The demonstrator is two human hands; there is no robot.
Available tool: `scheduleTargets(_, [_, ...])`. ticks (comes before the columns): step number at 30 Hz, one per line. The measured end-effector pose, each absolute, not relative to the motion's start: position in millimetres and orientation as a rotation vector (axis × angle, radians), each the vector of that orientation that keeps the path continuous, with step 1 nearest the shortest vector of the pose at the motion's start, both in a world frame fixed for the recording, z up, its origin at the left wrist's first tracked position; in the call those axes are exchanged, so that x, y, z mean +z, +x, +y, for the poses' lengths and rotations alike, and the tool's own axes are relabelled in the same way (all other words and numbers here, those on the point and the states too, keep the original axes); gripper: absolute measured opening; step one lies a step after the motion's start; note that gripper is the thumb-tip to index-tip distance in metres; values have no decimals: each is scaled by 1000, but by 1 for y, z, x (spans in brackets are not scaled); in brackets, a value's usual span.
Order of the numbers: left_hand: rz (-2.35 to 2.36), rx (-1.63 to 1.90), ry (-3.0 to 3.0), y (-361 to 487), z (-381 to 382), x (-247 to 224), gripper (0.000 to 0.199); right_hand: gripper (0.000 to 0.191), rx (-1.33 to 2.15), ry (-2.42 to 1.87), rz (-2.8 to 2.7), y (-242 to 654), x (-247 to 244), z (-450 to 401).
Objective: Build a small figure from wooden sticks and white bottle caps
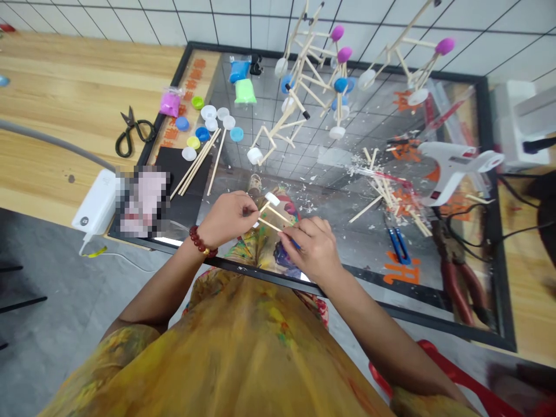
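Observation:
Between my hands is a small frame of thin wooden sticks (279,215) with a white cap (272,198) at its upper end. My left hand (230,217), with a beaded bracelet on the wrist, pinches the frame's left end. At the right end my right hand (313,246) has its fingers closed round the sticks; something blue shows between them. Beyond my hands, a stick figure with a white cap foot (255,155) stands on the glossy panel (269,168). Several loose sticks (200,163) lie to the left of it.
Taller stick models with pink balls (344,55) stand at the back. On the right are a glue gun (452,168), blue-handled tweezers (398,246), red-handled pliers (464,284) and a stick pile (386,191). Black scissors (132,132), bottle caps (202,134) and a white power bank (99,200) lie left.

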State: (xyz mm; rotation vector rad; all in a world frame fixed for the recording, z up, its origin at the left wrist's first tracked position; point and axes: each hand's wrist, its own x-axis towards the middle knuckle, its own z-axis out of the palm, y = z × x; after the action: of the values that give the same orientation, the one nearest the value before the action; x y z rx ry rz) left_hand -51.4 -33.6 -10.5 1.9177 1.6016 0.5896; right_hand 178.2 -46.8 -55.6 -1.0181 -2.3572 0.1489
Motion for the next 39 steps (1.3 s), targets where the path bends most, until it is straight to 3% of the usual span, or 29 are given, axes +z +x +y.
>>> scheduleTargets(14, [1661,565,1833,-53,-32,-7,17,12,145,-1045,-2281,182,-50,-47])
scheduleTargets(23, [1652,504,1829,-49,-35,-6,20,34,340,-1193,-2090,191,-48,-39])
scheduleTargets(29, [1566,393,1798,-50,-30,-3,19,9,159,-1119,-2156,189,-49,-43])
scheduleTargets(34, [1674,542,1862,-50,-29,-4,19,14,398,-1246,-2008,197,-47,-27])
scheduleTargets(39, [1697,462,1911,-45,-27,-10,26,10,751,-1184,-2070,204,-43,10])
